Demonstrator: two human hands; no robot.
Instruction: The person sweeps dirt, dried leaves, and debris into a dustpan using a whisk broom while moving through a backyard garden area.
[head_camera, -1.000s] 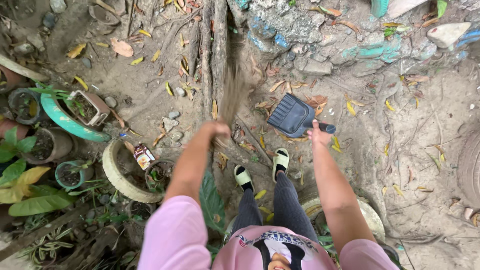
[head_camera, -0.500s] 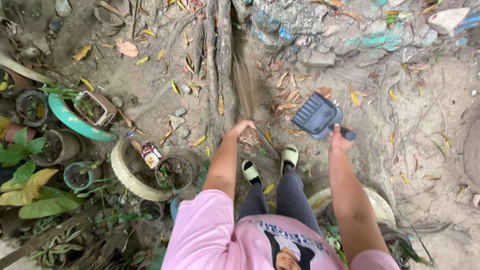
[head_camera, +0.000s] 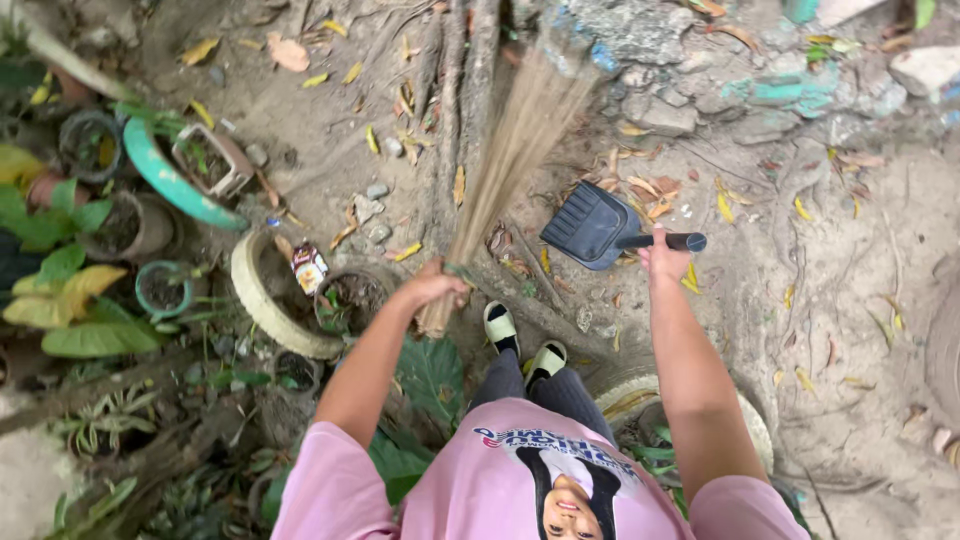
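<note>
Hidden or unclear: we see the stick broom (head_camera: 510, 165) blurred along its bristles, its far tip lost against the grey stones (head_camera: 640, 40); our right hand's (head_camera: 665, 262) fingers are mostly out of sight behind the handle of the dark dustpan (head_camera: 598, 226).

Grip: our left hand (head_camera: 435, 288) is closed round the broom's bound end; our right hand is closed on the dustpan handle, the pan tilted just above the dirt near dry leaves (head_camera: 640, 195).

Surroundings: tree roots (head_camera: 462, 80) run beside the broom; our sandalled feet (head_camera: 520, 340) stand below it.

Containers: a tyre planter (head_camera: 262, 300) with a small carton (head_camera: 308, 268) beside it; a round pot (head_camera: 162, 288) holding soil.
</note>
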